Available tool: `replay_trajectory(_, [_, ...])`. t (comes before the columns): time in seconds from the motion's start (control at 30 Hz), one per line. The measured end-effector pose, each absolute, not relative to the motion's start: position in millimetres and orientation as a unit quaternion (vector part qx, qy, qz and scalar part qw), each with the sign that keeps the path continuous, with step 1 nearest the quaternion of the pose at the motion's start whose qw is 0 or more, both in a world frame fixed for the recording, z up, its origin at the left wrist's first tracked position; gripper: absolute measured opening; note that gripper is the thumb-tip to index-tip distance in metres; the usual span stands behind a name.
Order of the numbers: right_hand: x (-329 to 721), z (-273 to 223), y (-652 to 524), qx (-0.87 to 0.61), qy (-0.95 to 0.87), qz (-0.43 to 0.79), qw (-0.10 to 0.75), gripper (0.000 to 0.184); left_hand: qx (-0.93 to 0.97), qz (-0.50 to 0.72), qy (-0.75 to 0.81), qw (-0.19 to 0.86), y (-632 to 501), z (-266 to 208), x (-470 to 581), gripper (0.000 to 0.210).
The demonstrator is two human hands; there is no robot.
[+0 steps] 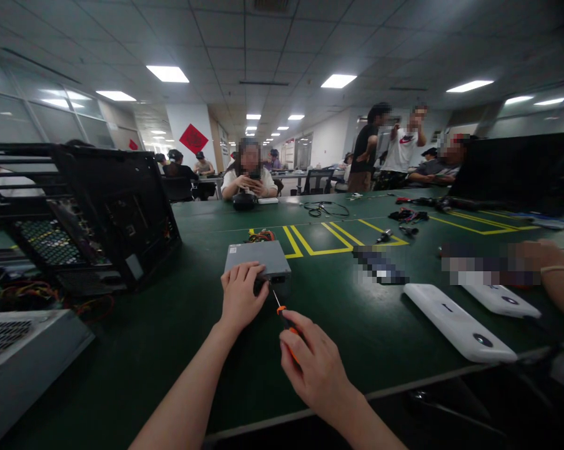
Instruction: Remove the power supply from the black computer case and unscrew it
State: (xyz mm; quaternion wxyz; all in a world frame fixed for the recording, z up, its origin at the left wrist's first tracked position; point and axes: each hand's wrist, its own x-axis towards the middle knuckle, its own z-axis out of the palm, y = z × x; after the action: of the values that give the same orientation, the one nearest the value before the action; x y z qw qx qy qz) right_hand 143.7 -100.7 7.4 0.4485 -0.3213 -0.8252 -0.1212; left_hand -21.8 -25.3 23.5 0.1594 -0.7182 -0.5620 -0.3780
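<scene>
A grey computer power supply (253, 251) lies on the green table, with a bundle of coloured cables (262, 236) at its far side. My left hand (242, 290) rests over its near left corner, the fingers flat on top and the thumb along the near face. In my right hand (314, 359) is a screwdriver (282, 309) with an orange and black handle, the fingers wrapped round it. Its thin shaft points up and away at the near face of the power supply. Whether the tip touches a screw is too small to tell.
An open black computer case (117, 219) stands on the left, with a grey metal casing (29, 350) nearer me. White devices (460, 322) lie to the right, beside another person's arm (560, 284). Yellow tape lines (328, 252) and loose cables (326, 208) are farther back. A person (248, 178) sits opposite.
</scene>
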Motion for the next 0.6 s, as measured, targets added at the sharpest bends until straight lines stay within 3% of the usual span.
replay_trajectory(0.2, [139.0, 6.9, -102.9, -0.285, -0.835, -0.138, 0.450, 0.021, -0.715, -0.379, -0.565, 0.163, -24.7, 23.5, -21.1, 0.028])
replay_trajectory(0.37, [140.1, 9.3, -104.1, -0.298, -0.841, -0.128, 0.434, 0.012, -0.715, -0.379, -0.564, 0.166, -25.3, 24.4, -21.0, 0.028])
replay_trajectory(0.5, [140.7, 10.7, -108.1, -0.300, -0.866, -0.096, 0.387, 0.025, -0.716, -0.379, -0.563, 0.164, -25.2, 24.4, -20.5, 0.027])
replay_trajectory(0.6, [141.2, 10.5, -106.6, -0.305, -0.849, -0.120, 0.414, 0.023, -0.714, -0.381, -0.564, 0.164, -25.2, 24.1, -20.2, 0.028])
